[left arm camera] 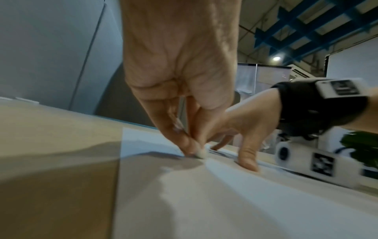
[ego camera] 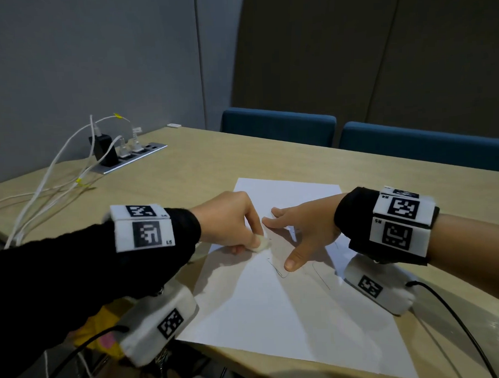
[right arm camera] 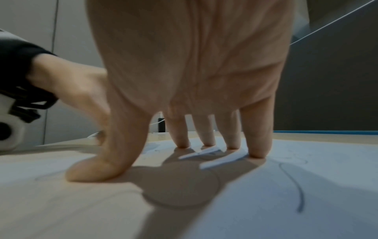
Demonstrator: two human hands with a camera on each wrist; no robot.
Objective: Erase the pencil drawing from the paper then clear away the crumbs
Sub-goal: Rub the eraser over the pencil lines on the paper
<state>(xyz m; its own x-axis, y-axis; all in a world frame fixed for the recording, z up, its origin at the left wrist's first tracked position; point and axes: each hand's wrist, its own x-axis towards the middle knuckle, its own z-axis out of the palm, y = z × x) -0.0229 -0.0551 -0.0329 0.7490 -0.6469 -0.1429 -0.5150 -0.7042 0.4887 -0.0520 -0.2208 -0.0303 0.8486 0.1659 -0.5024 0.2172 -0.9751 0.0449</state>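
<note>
A white sheet of paper [ego camera: 290, 307] lies on the wooden table [ego camera: 201, 165], with faint pencil lines [ego camera: 280, 271] near its middle. My left hand [ego camera: 230, 224] pinches a small white eraser [ego camera: 260, 244] and holds its tip against the paper's left part; the left wrist view shows the eraser [left arm camera: 200, 153] between fingertips on the sheet [left arm camera: 225, 202]. My right hand [ego camera: 298, 229] rests spread on the paper just right of the eraser, straight fingers [right arm camera: 257, 145] and thumb [right arm camera: 98, 168] pressing down. Pencil strokes [right arm camera: 296, 182] curve beside it.
A power strip [ego camera: 132, 156] with plugged chargers and white cables [ego camera: 42, 192] sits at the table's far left. Two blue chairs [ego camera: 277, 124] stand behind the far edge. A black cable [ego camera: 460, 322] runs from my right wrist near the front right.
</note>
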